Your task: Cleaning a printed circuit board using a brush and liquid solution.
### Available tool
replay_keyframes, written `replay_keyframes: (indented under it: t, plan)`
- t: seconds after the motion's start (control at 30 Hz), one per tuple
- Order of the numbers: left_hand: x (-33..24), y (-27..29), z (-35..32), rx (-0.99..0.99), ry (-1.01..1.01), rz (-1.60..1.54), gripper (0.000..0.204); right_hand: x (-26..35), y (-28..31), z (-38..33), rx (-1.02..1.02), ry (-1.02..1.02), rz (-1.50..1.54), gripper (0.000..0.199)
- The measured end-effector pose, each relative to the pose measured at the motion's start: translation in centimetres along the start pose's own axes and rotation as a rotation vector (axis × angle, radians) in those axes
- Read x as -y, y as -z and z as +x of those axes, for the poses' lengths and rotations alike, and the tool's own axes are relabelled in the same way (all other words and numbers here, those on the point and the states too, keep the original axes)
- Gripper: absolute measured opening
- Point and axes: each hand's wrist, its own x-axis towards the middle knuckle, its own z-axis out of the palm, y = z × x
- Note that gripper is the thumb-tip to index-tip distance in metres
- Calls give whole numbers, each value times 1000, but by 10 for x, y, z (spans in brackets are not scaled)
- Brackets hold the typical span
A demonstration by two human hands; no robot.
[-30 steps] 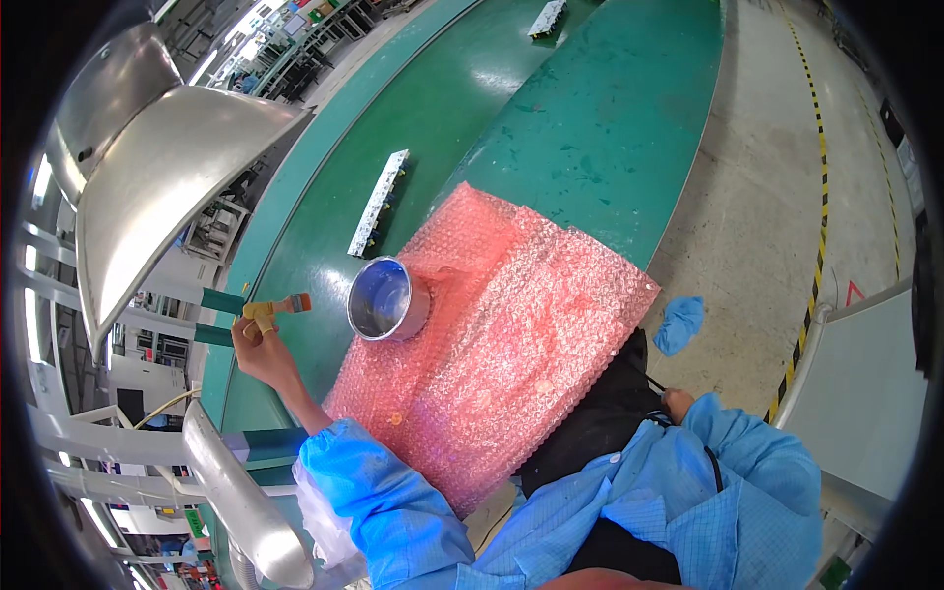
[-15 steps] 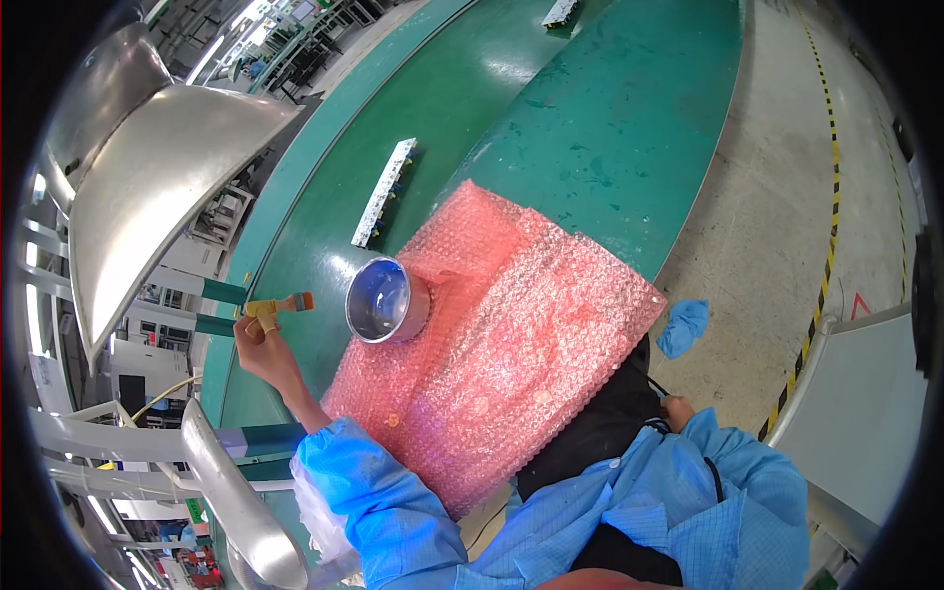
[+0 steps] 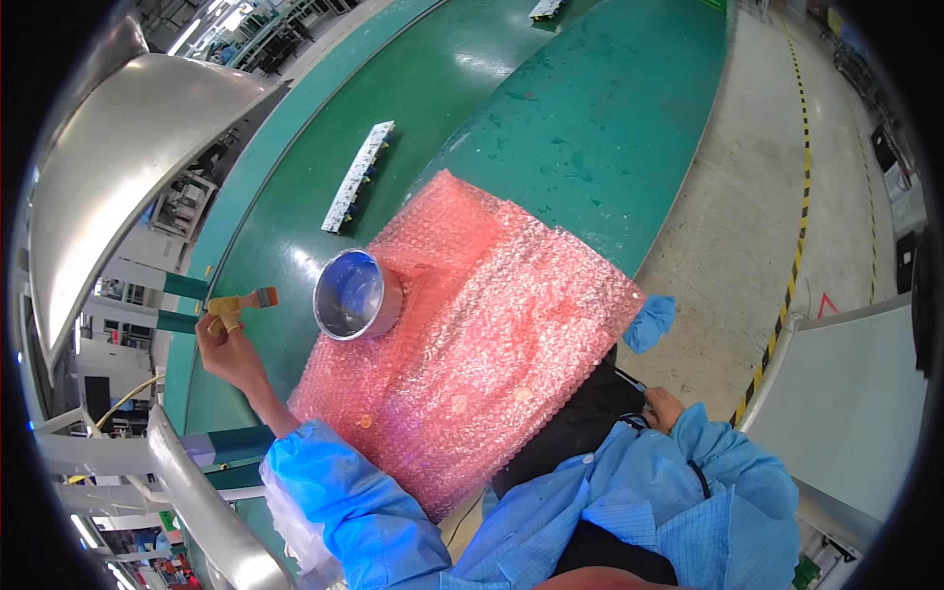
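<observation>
My left hand (image 3: 228, 352) is closed around the yellow handle of a flat brush (image 3: 260, 297). Its brownish bristles point right, toward a round metal cup (image 3: 346, 297) but apart from it. The cup stands on the left part of a pink bubble wrap sheet (image 3: 492, 354); bluish light shines inside, and I cannot make out its contents. Low at the right, beside my black-clad lap, rests my right hand (image 3: 665, 409) with curled fingers. A thin dark stick or cord (image 3: 629, 380) runs up to it; whether it is gripped is unclear.
A white strip-shaped board with dark parts (image 3: 358, 179) lies on the green conveyor (image 3: 285, 211); another board (image 3: 546, 9) is farther off. A blue crumpled cloth or glove (image 3: 650, 324) shows past the wrap's right edge. Metal hood (image 3: 128, 167) and pipe (image 3: 202, 511) stand left; a grey panel (image 3: 846, 393) right.
The whole view has shifted, so most things sit farther left in the picture. The brush stays in my left hand, apart from the cup. The right hand remains by my lap.
</observation>
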Motion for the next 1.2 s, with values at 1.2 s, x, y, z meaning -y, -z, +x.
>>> replay_keyframes:
  t: [1.2]
  plan:
    - [35,5,13,6,-40,119,26,79,109,-10,295,-263,23,53]
